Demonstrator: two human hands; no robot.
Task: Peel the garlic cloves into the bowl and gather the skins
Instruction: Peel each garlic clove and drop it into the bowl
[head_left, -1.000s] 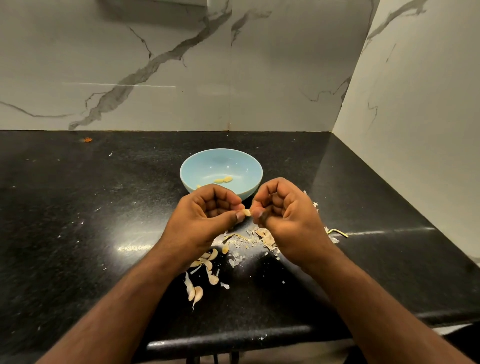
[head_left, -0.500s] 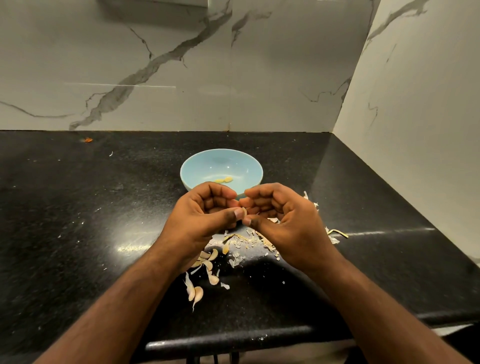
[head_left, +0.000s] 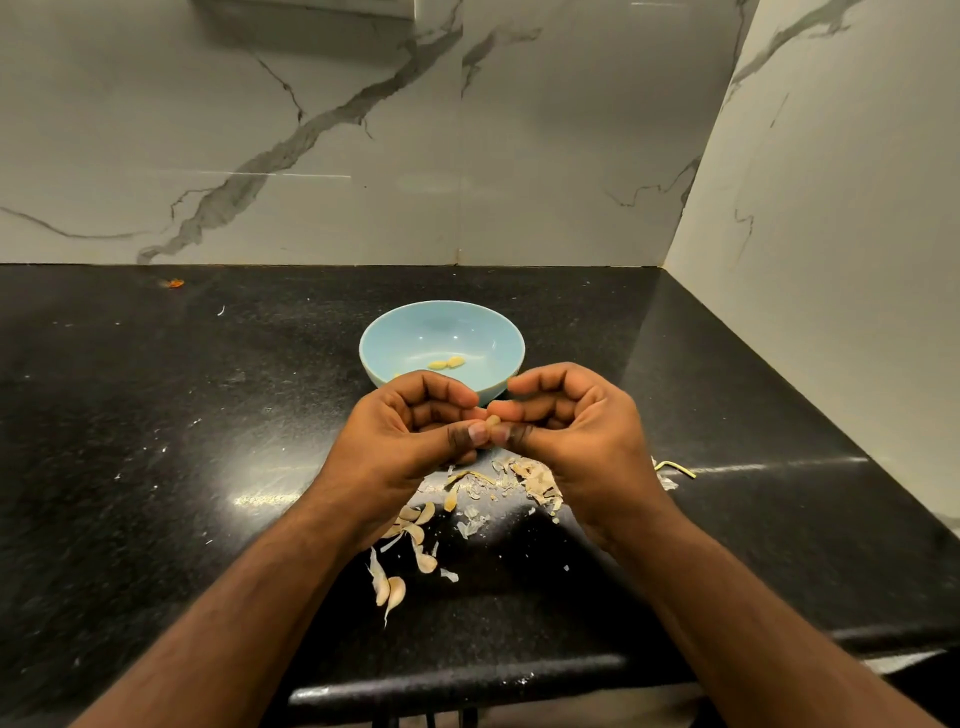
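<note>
Pinching clove (head_left: 492, 420): left hand (head_left: 410, 431), right hand (head_left: 574, 423) curled.

A black speckled tabletop (head_left: 156, 467) fills a corner. Behind it rises a white marble wall (head_left: 311, 130) with grey veins; a second such wall (head_left: 841, 260) stands at the tabletop's right side. Light glints off the tabletop near its front edge, which is rounded.
</note>
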